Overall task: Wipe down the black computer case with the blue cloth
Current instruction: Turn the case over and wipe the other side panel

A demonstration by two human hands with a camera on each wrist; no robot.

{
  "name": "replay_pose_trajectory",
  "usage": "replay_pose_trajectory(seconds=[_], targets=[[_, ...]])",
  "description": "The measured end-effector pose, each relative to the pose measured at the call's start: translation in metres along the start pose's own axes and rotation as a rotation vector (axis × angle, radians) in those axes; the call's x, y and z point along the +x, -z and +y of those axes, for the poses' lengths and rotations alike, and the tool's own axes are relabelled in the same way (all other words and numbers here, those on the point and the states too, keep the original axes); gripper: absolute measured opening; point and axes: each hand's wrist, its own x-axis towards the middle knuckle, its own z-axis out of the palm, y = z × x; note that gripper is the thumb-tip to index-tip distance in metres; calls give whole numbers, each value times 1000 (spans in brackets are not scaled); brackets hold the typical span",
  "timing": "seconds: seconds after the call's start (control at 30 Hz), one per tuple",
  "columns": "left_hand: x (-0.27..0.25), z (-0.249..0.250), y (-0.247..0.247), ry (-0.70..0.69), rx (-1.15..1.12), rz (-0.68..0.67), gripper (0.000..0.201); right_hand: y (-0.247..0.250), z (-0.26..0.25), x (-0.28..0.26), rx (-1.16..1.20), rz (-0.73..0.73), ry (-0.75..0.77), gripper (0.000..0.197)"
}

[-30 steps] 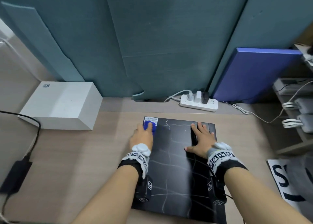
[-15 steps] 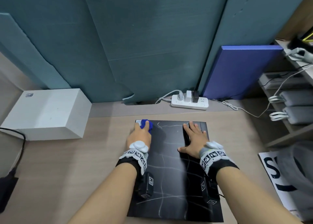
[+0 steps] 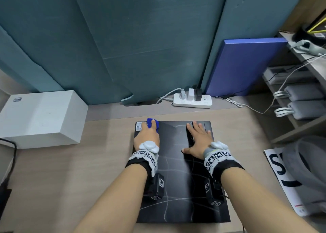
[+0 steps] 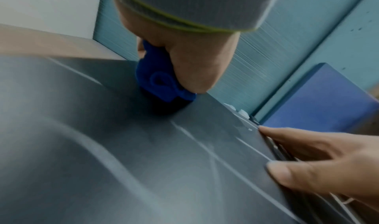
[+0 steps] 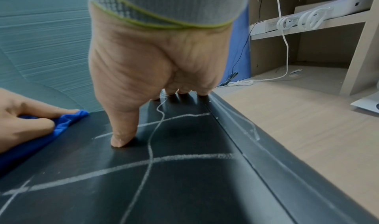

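Wiping the far left corner of the black computer case (image 3: 178,180) on the worktop (image 3: 70,171).
Left hand (image 3: 147,135) pinches the bunched blue cloth (image 4: 162,85), pressing it down under its grip to rub; right hand (image 3: 197,141), fingers spread flat beside it, likely pins the case steady amid chalk lines (image 5: 131,166).

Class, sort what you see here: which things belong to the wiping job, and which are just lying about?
Job:
flat black computer case
bunched blue cloth, gripped by left hand
right hand, flat on case

Lying about:
white rectangular box
white power strip
blue board
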Motion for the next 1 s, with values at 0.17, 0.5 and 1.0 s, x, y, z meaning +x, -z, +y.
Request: replay_pose_trajectory(seconds=[0.17,0.5,1.0], targets=[[-19,9,-9,-206,43,-29,59,-3,2,1,3,-13,-8,118],[-8,-50,-7,162,-3,38,67,-1,1,-1,6,-14,-1,117],[-9,12,-16,-53,68,11,66,-6,33,-22,72,46,-96,138]])
